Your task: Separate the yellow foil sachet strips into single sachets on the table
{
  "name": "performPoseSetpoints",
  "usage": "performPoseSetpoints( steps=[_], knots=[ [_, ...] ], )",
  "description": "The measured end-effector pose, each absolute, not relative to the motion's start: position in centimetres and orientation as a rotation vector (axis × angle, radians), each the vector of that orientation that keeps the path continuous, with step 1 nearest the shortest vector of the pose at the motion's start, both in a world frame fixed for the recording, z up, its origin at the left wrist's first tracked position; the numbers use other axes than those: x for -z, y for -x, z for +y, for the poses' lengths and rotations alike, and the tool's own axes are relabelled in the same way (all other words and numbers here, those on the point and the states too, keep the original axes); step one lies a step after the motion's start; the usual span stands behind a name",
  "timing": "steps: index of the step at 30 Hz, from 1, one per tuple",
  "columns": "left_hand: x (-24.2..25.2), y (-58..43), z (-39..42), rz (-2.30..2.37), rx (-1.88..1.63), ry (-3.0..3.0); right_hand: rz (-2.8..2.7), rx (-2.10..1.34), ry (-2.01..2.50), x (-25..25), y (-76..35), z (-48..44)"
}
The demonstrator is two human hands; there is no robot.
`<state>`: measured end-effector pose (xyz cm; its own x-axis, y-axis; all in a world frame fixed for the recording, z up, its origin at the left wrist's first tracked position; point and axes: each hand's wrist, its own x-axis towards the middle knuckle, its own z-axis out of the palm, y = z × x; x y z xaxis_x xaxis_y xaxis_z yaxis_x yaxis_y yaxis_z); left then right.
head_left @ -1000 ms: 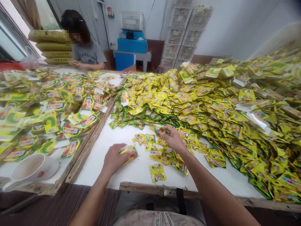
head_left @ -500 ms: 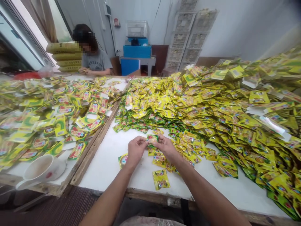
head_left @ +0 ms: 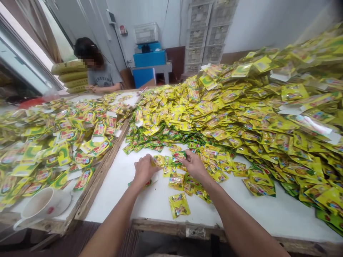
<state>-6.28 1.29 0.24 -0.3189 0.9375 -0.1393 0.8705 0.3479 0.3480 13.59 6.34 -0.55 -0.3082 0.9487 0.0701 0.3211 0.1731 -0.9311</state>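
My left hand (head_left: 144, 172) is closed at the fingertips on a yellow sachet (head_left: 158, 160), just above the white tabletop. To its right, my right hand (head_left: 196, 167) pinches a green sachet (head_left: 178, 155) between thumb and fingers. The two sachets are close together, and I cannot tell whether they touch. Partly hidden beneath my left wrist lies a green and red printed packet (head_left: 148, 183). Loose yellow sachets (head_left: 176, 181) lie between my forearms, and a single yellow sachet (head_left: 179, 205) rests near the table's front edge.
A big heap of yellow and green sachets (head_left: 257, 125) rises behind and to the right. Left of a wooden divider (head_left: 105, 167) lie many small printed boxes (head_left: 83, 159) and a white mug (head_left: 40, 205). Across the table sits another person (head_left: 103, 76). Stacked crates (head_left: 198, 35) stand at the wall.
My hands, together on one green sachet before, have moved apart. The left has gone left and now grips a yellow sachet, while the right keeps the green one. The view has shifted slightly.
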Motion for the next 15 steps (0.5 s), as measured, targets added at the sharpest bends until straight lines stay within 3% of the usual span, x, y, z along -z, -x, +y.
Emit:
performPoseSetpoints(
  steps=[8, 12, 15],
  knots=[
    [-0.2, 5.8, 3.0, 2.359, -0.328, -1.574, -1.738, -1.138, 1.218, 0.6, -13.9, 6.3],
    [-0.2, 4.8, 2.8, 2.222, -0.664, -1.51, -1.523, -1.339, 1.102, 0.5, -13.7, 6.6],
    [-0.4, 3.1, 2.2, 1.849, -1.038, -1.274, -1.384, -1.55, 0.941, 0.3, -13.6, 6.7]
  ],
)
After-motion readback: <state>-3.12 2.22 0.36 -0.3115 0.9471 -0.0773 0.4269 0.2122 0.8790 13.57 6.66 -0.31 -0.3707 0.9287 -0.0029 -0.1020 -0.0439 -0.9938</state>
